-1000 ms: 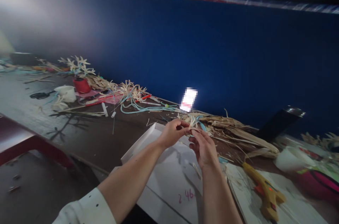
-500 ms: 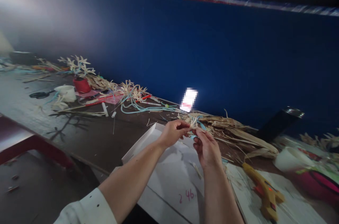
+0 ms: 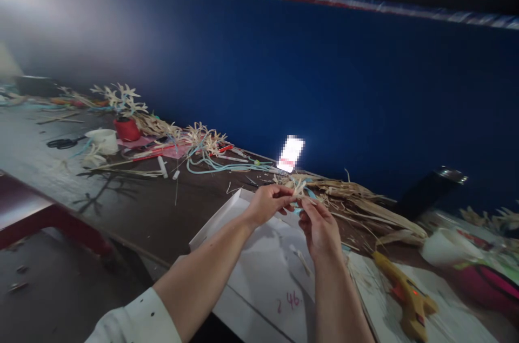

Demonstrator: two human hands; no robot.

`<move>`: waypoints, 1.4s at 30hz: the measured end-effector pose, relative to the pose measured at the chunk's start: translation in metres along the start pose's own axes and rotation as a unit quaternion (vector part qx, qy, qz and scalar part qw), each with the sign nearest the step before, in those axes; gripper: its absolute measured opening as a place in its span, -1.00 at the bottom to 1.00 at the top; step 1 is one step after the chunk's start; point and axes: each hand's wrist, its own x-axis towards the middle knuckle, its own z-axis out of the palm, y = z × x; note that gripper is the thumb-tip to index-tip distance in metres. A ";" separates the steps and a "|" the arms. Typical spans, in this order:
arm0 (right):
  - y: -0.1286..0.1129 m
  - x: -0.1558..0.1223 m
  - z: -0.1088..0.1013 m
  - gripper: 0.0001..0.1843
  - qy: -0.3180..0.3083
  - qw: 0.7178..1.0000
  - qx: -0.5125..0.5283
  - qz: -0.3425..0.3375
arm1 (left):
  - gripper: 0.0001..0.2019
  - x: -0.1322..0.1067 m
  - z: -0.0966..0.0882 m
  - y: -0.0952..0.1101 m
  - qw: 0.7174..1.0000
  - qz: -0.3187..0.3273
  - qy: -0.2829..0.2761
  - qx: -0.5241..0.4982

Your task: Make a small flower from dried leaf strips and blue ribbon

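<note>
My left hand (image 3: 268, 203) and my right hand (image 3: 321, 228) meet above a white box lid (image 3: 259, 272). Both pinch a small bundle of pale dried husk strips (image 3: 299, 189) whose tips fan upward between the fingertips. A bit of light blue tube (image 3: 310, 195) shows just behind the bundle. The fingers of both hands are curled closed on the strips. A loose husk scrap (image 3: 300, 256) lies on the white lid below my hands.
A pile of dried husks (image 3: 365, 205) lies behind my hands. A yellow glue gun (image 3: 405, 294) rests at the right, near a white cup (image 3: 444, 245) and a black bottle (image 3: 427, 189). Further left are blue tubes (image 3: 221, 165), a red pot (image 3: 126, 129), scissors (image 3: 62, 143) and a dark red bench (image 3: 36, 213).
My hands have stayed together on the husk bundle, shifting slightly right and down in view as my head moved. The fingers have worked the strips a little.
</note>
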 end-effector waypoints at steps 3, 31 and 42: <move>0.002 0.000 -0.002 -0.68 -0.009 0.999 -0.028 -0.015 | -0.61 0.000 0.000 -0.001 1.000 0.003 -0.009 -0.003; -0.002 -0.003 0.001 -0.70 -0.004 1.000 0.025 0.011 | -0.66 0.003 0.002 -0.006 0.994 -0.064 -0.006 -0.089; -0.010 0.005 -0.004 -0.63 0.082 0.993 0.059 -0.064 | -0.69 0.008 0.000 -0.013 0.994 -0.071 0.016 -0.080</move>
